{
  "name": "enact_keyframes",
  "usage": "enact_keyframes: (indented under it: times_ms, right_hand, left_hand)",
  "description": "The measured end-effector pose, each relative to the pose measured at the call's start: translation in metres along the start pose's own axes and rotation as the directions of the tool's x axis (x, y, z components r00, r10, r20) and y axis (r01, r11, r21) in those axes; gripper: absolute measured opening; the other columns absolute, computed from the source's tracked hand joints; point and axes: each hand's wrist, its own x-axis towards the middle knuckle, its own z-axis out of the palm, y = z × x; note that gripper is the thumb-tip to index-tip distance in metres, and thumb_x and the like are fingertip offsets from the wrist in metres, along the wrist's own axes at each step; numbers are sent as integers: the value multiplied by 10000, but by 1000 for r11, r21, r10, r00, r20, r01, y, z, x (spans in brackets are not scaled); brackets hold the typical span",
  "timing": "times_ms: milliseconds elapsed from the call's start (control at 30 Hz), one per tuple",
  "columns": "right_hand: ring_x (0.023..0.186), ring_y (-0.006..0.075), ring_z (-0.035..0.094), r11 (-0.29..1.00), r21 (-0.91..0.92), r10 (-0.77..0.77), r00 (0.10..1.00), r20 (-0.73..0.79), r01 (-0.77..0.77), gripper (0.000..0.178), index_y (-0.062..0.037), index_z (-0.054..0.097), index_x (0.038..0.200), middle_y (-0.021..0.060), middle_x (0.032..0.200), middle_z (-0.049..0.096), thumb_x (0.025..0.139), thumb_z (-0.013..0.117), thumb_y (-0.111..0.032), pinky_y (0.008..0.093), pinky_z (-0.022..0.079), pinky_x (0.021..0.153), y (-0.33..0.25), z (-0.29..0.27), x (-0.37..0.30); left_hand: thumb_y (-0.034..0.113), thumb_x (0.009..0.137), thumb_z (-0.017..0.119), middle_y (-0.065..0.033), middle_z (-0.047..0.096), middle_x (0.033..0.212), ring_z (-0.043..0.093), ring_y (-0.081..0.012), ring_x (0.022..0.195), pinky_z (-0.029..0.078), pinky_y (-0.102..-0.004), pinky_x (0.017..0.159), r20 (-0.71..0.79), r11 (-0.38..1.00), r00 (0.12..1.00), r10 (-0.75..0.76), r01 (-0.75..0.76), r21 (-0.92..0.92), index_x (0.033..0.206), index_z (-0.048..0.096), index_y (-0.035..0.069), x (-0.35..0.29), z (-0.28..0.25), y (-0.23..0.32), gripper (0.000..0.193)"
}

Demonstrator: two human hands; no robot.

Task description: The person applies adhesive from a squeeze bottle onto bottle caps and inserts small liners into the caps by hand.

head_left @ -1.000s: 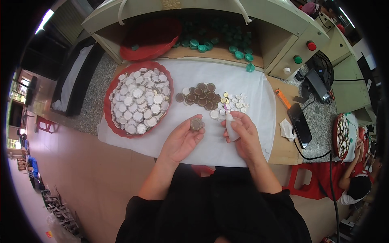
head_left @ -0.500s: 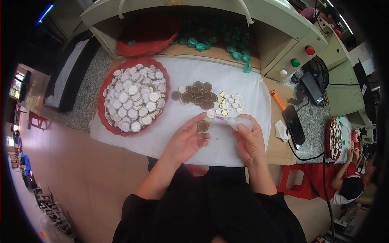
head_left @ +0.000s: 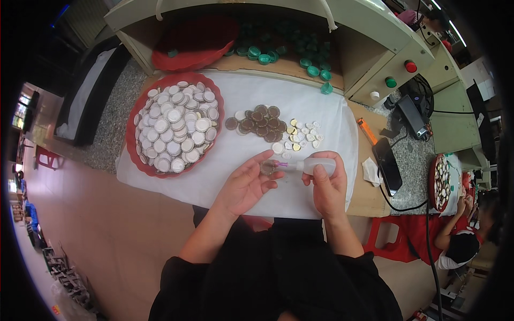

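White bottle [head_left: 317, 162] has moved left, so its purple tip [head_left: 280, 165] is right by the round disc [head_left: 267, 168], mid-frame; I can't tell if they touch. Right hand [head_left: 329, 187] grips the bottle sideways; left hand's [head_left: 242, 188] fingers pinch the disc.

Small disc [head_left: 266, 168] in left hand [head_left: 242, 188]: rim partly hidden by fingers; purple nozzle [head_left: 282, 165] overlaps it, contact undeterminable. Squeeze bottle [head_left: 319, 165]: partly covered by right hand [head_left: 330, 187]. Green cups [head_left: 264, 59]: rearmost lost in shadow. White discs [head_left: 174, 125]: lower layers buried. Red object [head_left: 258, 222] behind black clothing [head_left: 276, 262]: mostly hidden, kind unclear.
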Motion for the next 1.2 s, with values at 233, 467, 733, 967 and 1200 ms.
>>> enact_keyframes:
  times_ms: [233,467,733,967,1200]
  right_hand:
    - [754,132,480,935,-301,-158,981,116,186,226,5,421,960,81,862,470,814,529,-128,228,409,647,7,1,-6]
    - [766,140,462,876,-412,-208,967,144,250,196,12,443,934,81,839,458,804,535,-102,227,387,674,7,1,-5]
    - [749,156,462,846,-459,-223,962,154,270,200,4,448,925,88,818,458,792,548,-106,233,378,660,10,-1,-4]
    - [722,177,474,793,-512,-272,944,187,329,211,2,450,928,98,806,471,784,559,-106,244,380,647,9,1,-2]
    - [703,196,474,741,-551,-319,923,215,384,219,-1,450,929,113,798,472,766,572,-82,262,383,630,7,0,-1]
  left_hand:
    - [168,887,386,-104,485,1098,476,-177,963,379,-288,823,-18,997,997,69,-68,48,1213,339,-27,1,-2,-2,383]
    - [152,886,384,-103,483,1106,476,-160,963,380,-277,822,-5,996,997,79,-79,42,1208,353,-26,2,-1,-2,369]
    - [152,884,389,-102,484,1104,476,-159,964,379,-273,826,-7,995,997,82,-82,56,1205,363,-20,1,-1,-3,364]
    - [147,877,408,-103,477,1119,478,-167,977,378,-272,831,-5,994,996,87,-86,69,1204,361,-21,1,-2,-3,371]
    - [146,874,414,-97,473,1124,476,-176,986,374,-273,845,-12,993,995,95,-94,77,1204,360,-21,1,-1,-3,373]
